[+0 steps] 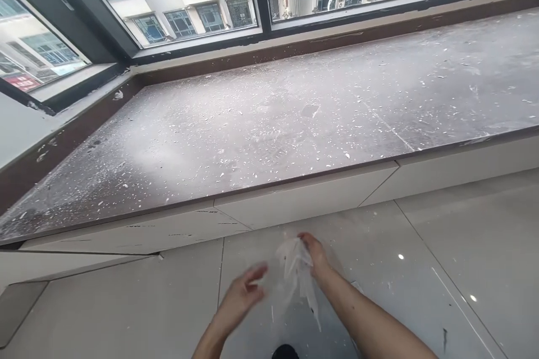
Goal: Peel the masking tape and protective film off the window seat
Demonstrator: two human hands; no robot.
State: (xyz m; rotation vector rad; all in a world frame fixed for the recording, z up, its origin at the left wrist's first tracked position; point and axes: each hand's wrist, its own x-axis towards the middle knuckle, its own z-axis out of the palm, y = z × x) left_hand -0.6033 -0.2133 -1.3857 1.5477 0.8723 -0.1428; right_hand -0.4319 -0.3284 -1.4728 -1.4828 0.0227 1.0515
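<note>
Low in the head view, my right hand (pixel 315 253) grips a crumpled, thin, see-through plastic sheet or bag (pixel 298 269) by its upper edge. The plastic hangs down in loose folds over the floor, and its lower end tapers to a point. To its left is my left hand (pixel 243 291), slightly blurred, with thumb and fingers apart and nothing between them. A small gap separates those fingers from the plastic.
A dark window sill (pixel 252 123) strewn with white dust and flakes runs across the view beneath black-framed windows (pixel 264 5). White panels (pixel 303 196) face its front. Below lies a grey tiled floor (pixel 168 297) with specks of debris. A black rounded object (pixel 285 352) shows at the bottom edge.
</note>
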